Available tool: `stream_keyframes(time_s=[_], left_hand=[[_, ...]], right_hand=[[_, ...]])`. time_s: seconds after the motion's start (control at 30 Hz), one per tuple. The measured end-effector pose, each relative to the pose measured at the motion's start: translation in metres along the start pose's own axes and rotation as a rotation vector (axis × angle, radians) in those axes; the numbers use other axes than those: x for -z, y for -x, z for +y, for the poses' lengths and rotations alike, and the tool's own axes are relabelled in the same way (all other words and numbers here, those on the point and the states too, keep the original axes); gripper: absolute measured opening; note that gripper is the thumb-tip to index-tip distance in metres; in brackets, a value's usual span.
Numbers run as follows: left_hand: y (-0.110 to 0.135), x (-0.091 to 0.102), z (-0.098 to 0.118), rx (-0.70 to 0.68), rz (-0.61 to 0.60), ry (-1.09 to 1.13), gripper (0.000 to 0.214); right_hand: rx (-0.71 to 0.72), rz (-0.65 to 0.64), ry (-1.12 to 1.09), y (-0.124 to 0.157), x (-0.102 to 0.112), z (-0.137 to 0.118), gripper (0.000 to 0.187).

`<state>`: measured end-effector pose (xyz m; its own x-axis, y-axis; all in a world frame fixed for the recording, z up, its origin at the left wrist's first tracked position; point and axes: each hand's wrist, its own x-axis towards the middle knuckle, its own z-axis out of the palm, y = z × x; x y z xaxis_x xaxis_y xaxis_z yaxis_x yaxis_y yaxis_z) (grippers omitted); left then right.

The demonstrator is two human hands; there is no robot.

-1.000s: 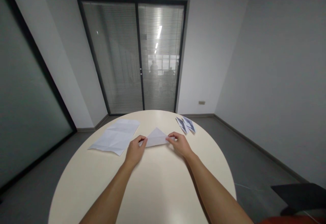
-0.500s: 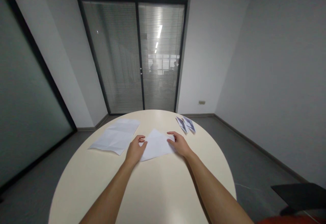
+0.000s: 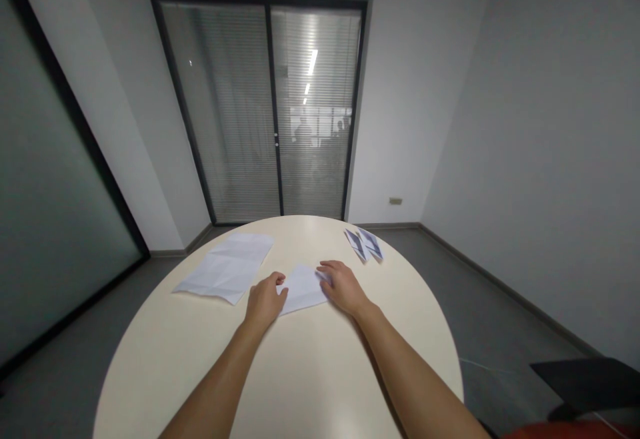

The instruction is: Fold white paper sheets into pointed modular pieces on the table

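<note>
A white sheet of paper (image 3: 301,290), partly folded, lies on the table between my hands, with a peak at its far side. My left hand (image 3: 267,300) rests at its left edge, fingers curled and thumb on the paper. From the right, my right hand (image 3: 345,290) grips the paper's right part, index finger and thumb reaching over it. The palm hides that edge. To the left lies a larger creased white sheet (image 3: 233,262). Two folded paper pieces with dark printing (image 3: 364,244) sit beyond my right hand.
The round cream table (image 3: 295,379) curves away on every side. Behind it stand glazed panels with blinds (image 3: 315,179), with blurred figures beyond. A dark flat object, perhaps a chair part (image 3: 585,382), and something red are at the lower right.
My right hand has moved left and slightly nearer to my left hand, bringing the paper's right part with it. The paper between my hands looks narrower and lower at its peak.
</note>
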<state>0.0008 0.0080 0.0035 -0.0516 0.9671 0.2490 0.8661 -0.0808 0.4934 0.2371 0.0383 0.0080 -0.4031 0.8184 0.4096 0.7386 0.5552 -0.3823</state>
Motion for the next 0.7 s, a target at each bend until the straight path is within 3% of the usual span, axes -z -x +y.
stream_keyframes(time_s=[0.17, 0.3, 0.43, 0.53, 0.7], left_hand=[[0.004, 0.008, 0.012, -0.086, 0.019, -0.07, 0.025], [0.004, 0.005, 0.013, -0.245, 0.021, -0.081, 0.034], [0.005, -0.004, 0.01, -0.367, -0.085, -0.121, 0.046], [0.006, -0.007, 0.009, -0.361, -0.122, -0.211, 0.05], [0.009, -0.003, 0.009, -0.246, -0.074, -0.32, 0.043]], right_hand=[[0.165, -0.183, -0.053, 0.003, 0.001, -0.035, 0.052], [0.076, -0.33, -0.047, 0.007, -0.001, -0.042, 0.059], [-0.013, -0.371, -0.017, 0.007, -0.002, -0.032, 0.066], [-0.109, -0.395, 0.019, 0.005, 0.0, -0.025, 0.073], [-0.25, -0.397, 0.072, 0.005, 0.006, -0.019, 0.076]])
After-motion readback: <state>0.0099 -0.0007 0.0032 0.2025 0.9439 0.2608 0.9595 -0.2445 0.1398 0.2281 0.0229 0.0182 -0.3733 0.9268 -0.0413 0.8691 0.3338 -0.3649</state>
